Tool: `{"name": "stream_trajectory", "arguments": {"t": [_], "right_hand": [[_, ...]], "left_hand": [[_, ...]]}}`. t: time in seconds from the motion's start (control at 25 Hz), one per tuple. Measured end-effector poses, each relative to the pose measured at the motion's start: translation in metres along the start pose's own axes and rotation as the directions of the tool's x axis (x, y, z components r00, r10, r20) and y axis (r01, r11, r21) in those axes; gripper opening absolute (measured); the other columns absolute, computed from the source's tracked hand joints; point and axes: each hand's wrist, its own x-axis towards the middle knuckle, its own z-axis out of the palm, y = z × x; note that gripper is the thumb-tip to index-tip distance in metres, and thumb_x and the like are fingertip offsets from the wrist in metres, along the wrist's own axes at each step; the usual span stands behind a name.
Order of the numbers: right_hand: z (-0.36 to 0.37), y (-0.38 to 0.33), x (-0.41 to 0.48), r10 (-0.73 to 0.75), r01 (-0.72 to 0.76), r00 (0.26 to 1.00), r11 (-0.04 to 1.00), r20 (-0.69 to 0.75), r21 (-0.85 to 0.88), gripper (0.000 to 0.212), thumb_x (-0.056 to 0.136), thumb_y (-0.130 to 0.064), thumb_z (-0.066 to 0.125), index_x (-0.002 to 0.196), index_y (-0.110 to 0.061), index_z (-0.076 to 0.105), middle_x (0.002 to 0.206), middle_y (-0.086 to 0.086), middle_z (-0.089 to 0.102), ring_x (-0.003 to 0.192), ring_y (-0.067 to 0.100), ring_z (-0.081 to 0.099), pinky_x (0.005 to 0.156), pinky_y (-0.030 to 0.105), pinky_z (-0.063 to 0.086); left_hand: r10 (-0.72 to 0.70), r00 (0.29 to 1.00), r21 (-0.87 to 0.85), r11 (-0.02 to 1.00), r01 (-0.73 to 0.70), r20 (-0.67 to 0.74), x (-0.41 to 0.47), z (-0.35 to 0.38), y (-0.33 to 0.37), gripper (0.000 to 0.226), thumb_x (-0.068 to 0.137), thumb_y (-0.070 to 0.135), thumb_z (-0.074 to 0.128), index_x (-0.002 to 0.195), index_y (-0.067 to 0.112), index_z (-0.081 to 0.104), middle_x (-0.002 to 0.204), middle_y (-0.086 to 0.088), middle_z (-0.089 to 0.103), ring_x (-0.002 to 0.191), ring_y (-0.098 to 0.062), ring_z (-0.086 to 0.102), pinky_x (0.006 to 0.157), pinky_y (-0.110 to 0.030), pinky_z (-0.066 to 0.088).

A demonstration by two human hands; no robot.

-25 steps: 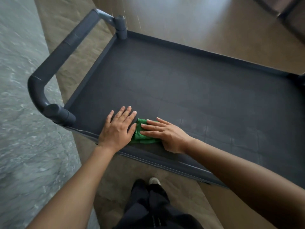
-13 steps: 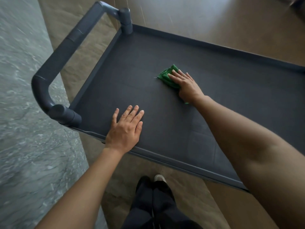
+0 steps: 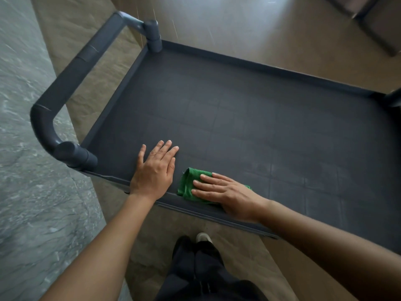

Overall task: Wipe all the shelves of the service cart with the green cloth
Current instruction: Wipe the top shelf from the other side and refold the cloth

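The dark grey top shelf (image 3: 249, 118) of the service cart fills the middle of the head view. A folded green cloth (image 3: 189, 184) lies on the shelf at its near edge. My right hand (image 3: 225, 194) presses flat on the cloth with straight fingers, covering its right part. My left hand (image 3: 155, 170) rests flat on the shelf just left of the cloth, fingers straight, holding nothing. The lower shelves are hidden under the top one.
The cart's thick grey push handle (image 3: 71, 83) curves round the left end of the shelf. A grey marbled surface (image 3: 23, 192) runs along the far left. Tan floor (image 3: 238, 22) lies beyond the cart. My dark trousers and a shoe (image 3: 202, 237) show below the near edge.
My right hand has drawn the cloth back from the middle of the shelf to the near edge, beside my left hand. The left hand has stayed flat in place.
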Motion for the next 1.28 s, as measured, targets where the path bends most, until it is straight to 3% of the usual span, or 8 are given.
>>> {"name": "stream_trajectory", "arguments": {"t": [0.16,0.4,0.56,0.72,0.8,1.0,1.16,1.28], "right_hand": [[-0.007,0.007,0.001,-0.055,0.052,0.997,0.997,0.053,0.054,0.061,0.088,0.000,0.058,0.142,-0.018,0.038,0.149,-0.001,0.035,0.143,0.016,0.022,0.118,0.037,0.018],[-0.032,0.046,0.025,-0.034,0.033,0.995,0.999,0.090,0.012,0.066,0.074,0.013,0.050,0.136,-0.012,0.050,0.146,0.007,0.041,0.141,0.024,0.028,0.117,0.041,0.017],[-0.066,0.101,0.060,0.243,-0.246,0.967,0.969,-0.077,-0.031,0.072,0.067,0.019,0.040,0.133,-0.007,0.052,0.145,0.015,0.041,0.139,0.031,0.030,0.116,0.042,0.016],[-0.092,0.151,0.091,0.560,-0.581,0.798,0.813,-0.224,-0.038,0.077,0.076,0.014,0.042,0.146,-0.017,0.035,0.155,0.005,0.025,0.146,0.020,0.014,0.118,0.031,0.003],[-0.088,0.155,0.098,0.616,-0.646,0.741,0.762,-0.268,-0.036,0.077,0.077,0.011,0.043,0.147,-0.020,0.031,0.156,0.002,0.022,0.146,0.017,0.012,0.118,0.029,0.001],[-0.072,0.128,0.084,0.527,-0.562,0.806,0.825,-0.270,-0.067,0.074,0.078,0.010,0.044,0.146,-0.017,0.033,0.154,0.008,0.026,0.145,0.022,0.017,0.117,0.027,0.004],[-0.044,0.071,0.056,0.311,-0.327,0.935,0.942,-0.173,-0.073,0.066,0.079,0.010,0.046,0.141,-0.010,0.041,0.149,0.013,0.034,0.142,0.029,0.024,0.116,0.031,0.009],[-0.021,0.030,0.024,0.149,-0.152,0.985,0.988,-0.083,-0.039,0.062,0.083,0.005,0.050,0.142,-0.014,0.041,0.149,0.007,0.035,0.142,0.023,0.021,0.117,0.032,0.008]], "left_hand": [[0.027,1.000,0.011,1.000,-0.027,-0.001,-0.001,-0.001,0.000,0.049,0.099,0.034,0.026,0.136,0.017,0.052,0.144,-0.004,0.047,0.136,-0.021,0.040,0.116,-0.050,0.020],[0.044,0.999,0.040,0.998,-0.045,0.012,-0.001,-0.001,0.002,0.049,0.098,0.033,0.027,0.137,0.014,0.052,0.143,-0.008,0.048,0.136,-0.025,0.041,0.115,-0.050,0.023],[0.053,0.999,0.056,0.997,-0.054,0.004,-0.002,0.001,0.001,0.048,0.099,0.032,0.029,0.136,0.014,0.052,0.143,-0.007,0.048,0.135,-0.024,0.042,0.115,-0.049,0.024],[0.050,0.999,0.060,0.997,-0.049,-0.003,-0.002,0.001,0.001,0.047,0.099,0.032,0.029,0.136,0.016,0.053,0.143,-0.005,0.049,0.135,-0.023,0.042,0.115,-0.049,0.023],[0.046,0.999,0.050,0.998,-0.046,-0.007,-0.002,0.001,0.001,0.047,0.099,0.033,0.029,0.135,0.016,0.053,0.142,-0.005,0.049,0.135,-0.022,0.042,0.115,-0.049,0.023],[0.041,0.999,0.039,0.998,-0.041,-0.003,-0.002,-0.001,0.003,0.047,0.099,0.033,0.028,0.134,0.016,0.055,0.142,-0.004,0.050,0.135,-0.022,0.043,0.114,-0.051,0.023],[0.028,1.000,0.030,0.999,-0.028,0.001,-0.001,-0.003,0.003,0.049,0.098,0.034,0.026,0.134,0.016,0.055,0.142,-0.004,0.050,0.135,-0.022,0.043,0.114,-0.051,0.022],[0.018,1.000,0.031,0.999,-0.018,-0.003,-0.002,-0.003,0.005,0.050,0.098,0.034,0.025,0.134,0.017,0.055,0.142,-0.004,0.050,0.135,-0.021,0.043,0.114,-0.051,0.021]]}}
